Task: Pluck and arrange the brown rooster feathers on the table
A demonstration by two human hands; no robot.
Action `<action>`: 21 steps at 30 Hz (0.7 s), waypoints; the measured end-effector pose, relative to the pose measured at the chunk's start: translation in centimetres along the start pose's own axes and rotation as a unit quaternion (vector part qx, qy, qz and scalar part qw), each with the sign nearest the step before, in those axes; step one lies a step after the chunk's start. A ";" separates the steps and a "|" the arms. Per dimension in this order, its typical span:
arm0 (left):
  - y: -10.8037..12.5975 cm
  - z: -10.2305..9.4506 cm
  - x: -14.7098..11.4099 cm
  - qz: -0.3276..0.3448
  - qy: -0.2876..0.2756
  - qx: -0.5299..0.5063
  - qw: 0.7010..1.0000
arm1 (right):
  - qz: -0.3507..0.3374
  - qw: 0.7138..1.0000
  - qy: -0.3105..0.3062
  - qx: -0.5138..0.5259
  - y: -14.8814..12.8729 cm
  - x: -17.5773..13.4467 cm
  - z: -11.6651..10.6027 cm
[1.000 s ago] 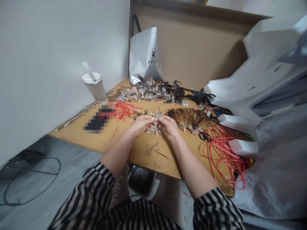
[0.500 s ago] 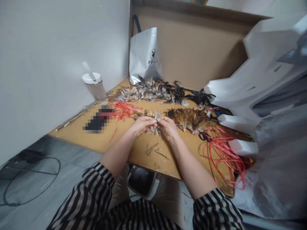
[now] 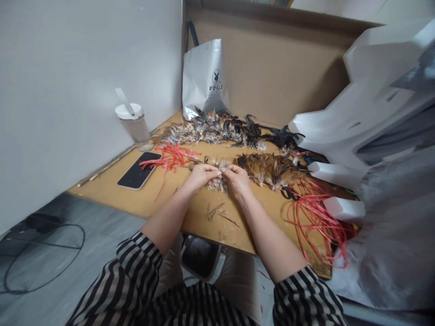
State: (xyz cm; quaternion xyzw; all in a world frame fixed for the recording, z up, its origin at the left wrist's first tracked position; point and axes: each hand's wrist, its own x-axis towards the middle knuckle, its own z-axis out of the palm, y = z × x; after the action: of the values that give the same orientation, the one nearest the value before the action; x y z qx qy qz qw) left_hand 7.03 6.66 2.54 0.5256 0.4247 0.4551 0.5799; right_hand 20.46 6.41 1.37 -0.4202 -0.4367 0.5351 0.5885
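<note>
My left hand point(image 3: 203, 176) and my right hand point(image 3: 238, 181) meet over the middle of the wooden table, thumbs and fingertips pinched close together. Between them are feathers, too small at the fingertips to tell how many. Pale fluffy feathers point(image 3: 217, 185) show just below and behind the fingers. To the right of my right hand lies a bunch of brown and black feathers point(image 3: 272, 170). Red plastic strips point(image 3: 175, 156) spread out to the left of my left hand. A few loose dark quills point(image 3: 220, 215) lie nearer to me.
A long row of mixed feathers point(image 3: 217, 129) runs along the back, before a silver bag point(image 3: 202, 77). At left are a phone point(image 3: 137, 174) and a lidded cup point(image 3: 134, 127). On the right lie black-handled scissors point(image 3: 290, 194), red strips point(image 3: 316, 222) and white foam point(image 3: 345, 208).
The hands stay in nearly the same place, still pinched together, with only slight finger movement. Nothing else on the table has visibly moved.
</note>
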 end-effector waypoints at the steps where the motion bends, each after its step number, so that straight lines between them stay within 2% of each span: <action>1: 0.0 0.0 0.0 -0.002 -0.004 -0.001 1.000 | -0.003 1.000 0.001 -0.003 0.1 0.0 0.0; 7: -0.4 -0.2 0.0 -0.017 -0.035 -0.064 0.997 | 0.001 1.000 0.000 -0.009 0.0 0.2 -0.3; 11: -0.4 -0.2 0.1 -0.018 -0.023 -0.062 0.998 | 0.002 1.000 -0.001 -0.012 -0.1 0.2 -0.3; 17: 0.0 0.1 0.1 -0.027 0.023 -0.045 0.998 | -0.001 1.000 -0.002 -0.008 0.1 0.2 -0.3; 21: -0.2 0.0 0.1 -0.027 0.014 -0.046 0.998 | 0.002 1.000 -0.003 -0.009 0.2 0.2 -0.4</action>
State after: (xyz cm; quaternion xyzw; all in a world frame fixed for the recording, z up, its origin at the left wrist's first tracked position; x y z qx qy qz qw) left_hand 7.09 6.78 2.37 0.4805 0.4254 0.4654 0.6095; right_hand 20.82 6.64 1.12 -0.4246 -0.4425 0.5337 0.5822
